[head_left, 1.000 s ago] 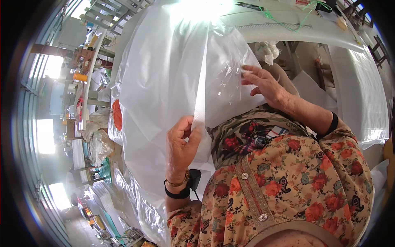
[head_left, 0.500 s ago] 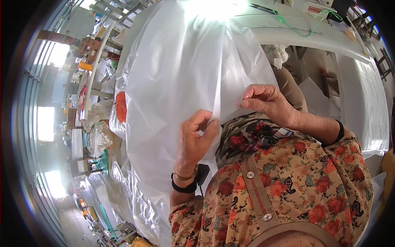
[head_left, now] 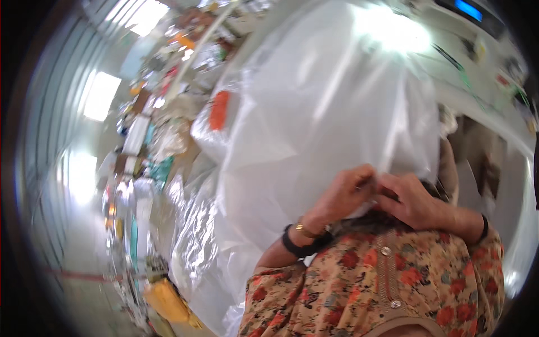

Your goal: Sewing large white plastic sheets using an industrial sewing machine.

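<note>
A large translucent white plastic sheet [head_left: 303, 112] spreads over the table and hangs down toward my lap. My left hand [head_left: 348, 194] has its fingers curled and pinched at the sheet's near edge. Right beside it, my right hand [head_left: 412, 202] is closed as well, with its fingertips meeting those of the left. A narrow fold of the plastic runs up from between the two hands. Motion blur softens the fingertips, and any small thing inside the pinch is hidden.
A bright glare lies on the sheet's far end. Beyond it are a dark pen-like tool [head_left: 447, 57], green string [head_left: 469, 84] and a device with a blue screen [head_left: 469, 10]. Leftward sit an orange bundle [head_left: 219, 110], crumpled clear plastic [head_left: 193, 230] and a yellow bag [head_left: 168, 300].
My hands have come together from apart, the left moving right toward the other. The whole view has turned and shifted, so the scene sits tilted and lower.
</note>
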The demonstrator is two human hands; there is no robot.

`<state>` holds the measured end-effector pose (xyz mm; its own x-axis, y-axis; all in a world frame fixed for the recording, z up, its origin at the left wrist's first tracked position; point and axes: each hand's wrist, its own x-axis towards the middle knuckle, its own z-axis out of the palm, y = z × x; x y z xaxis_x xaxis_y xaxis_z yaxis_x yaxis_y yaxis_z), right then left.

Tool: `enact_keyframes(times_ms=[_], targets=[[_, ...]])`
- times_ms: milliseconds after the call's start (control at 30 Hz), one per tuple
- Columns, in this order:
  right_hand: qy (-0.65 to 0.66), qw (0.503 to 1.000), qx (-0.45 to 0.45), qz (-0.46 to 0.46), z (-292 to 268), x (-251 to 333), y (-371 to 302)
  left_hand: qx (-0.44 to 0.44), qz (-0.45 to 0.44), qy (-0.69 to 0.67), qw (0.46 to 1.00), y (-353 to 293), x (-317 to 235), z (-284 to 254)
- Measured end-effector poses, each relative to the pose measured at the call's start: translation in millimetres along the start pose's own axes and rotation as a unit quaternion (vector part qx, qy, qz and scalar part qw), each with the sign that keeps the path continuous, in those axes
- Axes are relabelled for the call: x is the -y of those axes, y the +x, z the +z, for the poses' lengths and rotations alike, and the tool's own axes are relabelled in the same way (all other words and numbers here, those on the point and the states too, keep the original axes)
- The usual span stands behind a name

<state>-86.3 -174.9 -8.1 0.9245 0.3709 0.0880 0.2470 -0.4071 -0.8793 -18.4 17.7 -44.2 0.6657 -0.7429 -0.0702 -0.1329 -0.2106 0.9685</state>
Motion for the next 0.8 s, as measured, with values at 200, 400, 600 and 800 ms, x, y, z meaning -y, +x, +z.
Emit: enact_keyframes(times_ms=[200, 400, 600, 800], targets=[[-0.029, 0.999, 0.017, 0.014, 8.1, 7.5, -4.6, 0.020, -0.063, -0.185, 0.981, -2.9, -13.9, 10.3], [-0.158, 0.979, 0.010, -0.127, 5.0, 2.2, 2.8, -0.002, -0.052, -0.140, 0.989, 11.1, -1.1, 9.6], [-0.170, 0.953, -0.228, -0.105, -22.8, -33.5, -12.2, -0.050, -0.042, -0.121, 0.990, 9.1, -3.8, 8.7], [-0.175, 0.841, -0.506, 0.080, -31.7, -174.2, -22.6, -0.088, 0.020, -0.082, 0.993, 6.9, -4.2, 13.8]])
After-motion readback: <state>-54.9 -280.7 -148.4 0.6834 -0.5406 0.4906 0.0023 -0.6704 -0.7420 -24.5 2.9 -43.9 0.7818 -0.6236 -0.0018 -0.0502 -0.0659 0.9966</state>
